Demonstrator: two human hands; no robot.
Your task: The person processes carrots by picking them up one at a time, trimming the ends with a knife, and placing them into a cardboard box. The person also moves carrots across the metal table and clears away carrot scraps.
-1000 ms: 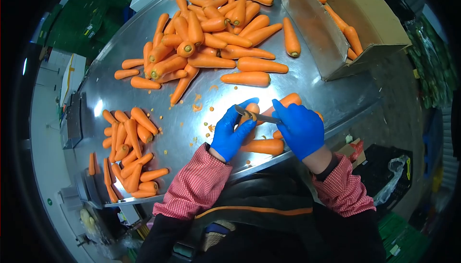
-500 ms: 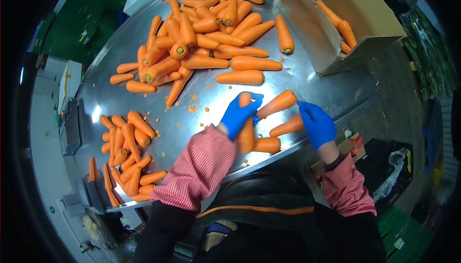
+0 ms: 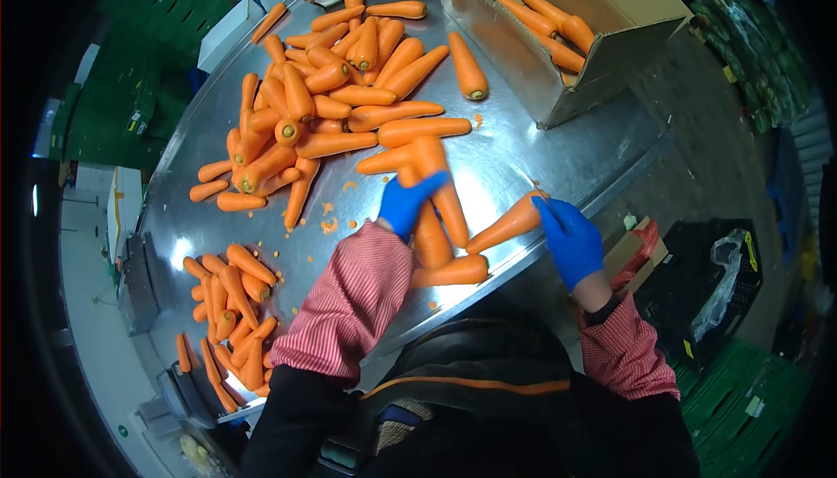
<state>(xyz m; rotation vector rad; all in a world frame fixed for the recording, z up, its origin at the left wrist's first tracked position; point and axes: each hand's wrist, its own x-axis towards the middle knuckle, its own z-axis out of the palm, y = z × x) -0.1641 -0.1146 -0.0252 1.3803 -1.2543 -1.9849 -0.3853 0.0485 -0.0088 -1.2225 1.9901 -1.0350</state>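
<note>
My left hand point(image 3: 413, 203), in a blue glove, is closed around a carrot point(image 3: 429, 238) above the near part of the metal table. Its fingers reach across a second carrot point(image 3: 448, 208) lying against the first. Below them another carrot point(image 3: 453, 271) rests by the table's front edge. To the right, my gloved right hand point(image 3: 571, 242) has its fingers pinched together at the thick end of a tilted carrot point(image 3: 506, 223). Something small and thin shows at those fingertips, too small to make out.
A large carrot pile point(image 3: 327, 99) covers the back left of the metal table point(image 3: 349, 256), with a smaller pile point(image 3: 231, 299) at the near left. At the back right stands a cardboard box point(image 3: 567, 99) holding carrots. Orange scraps are scattered between the piles.
The view has shifted, showing more of the box's inside. My left hand has moved back a little, and the carrots beside it lie differently. My right hand is now at the tilted carrot's thick end.
</note>
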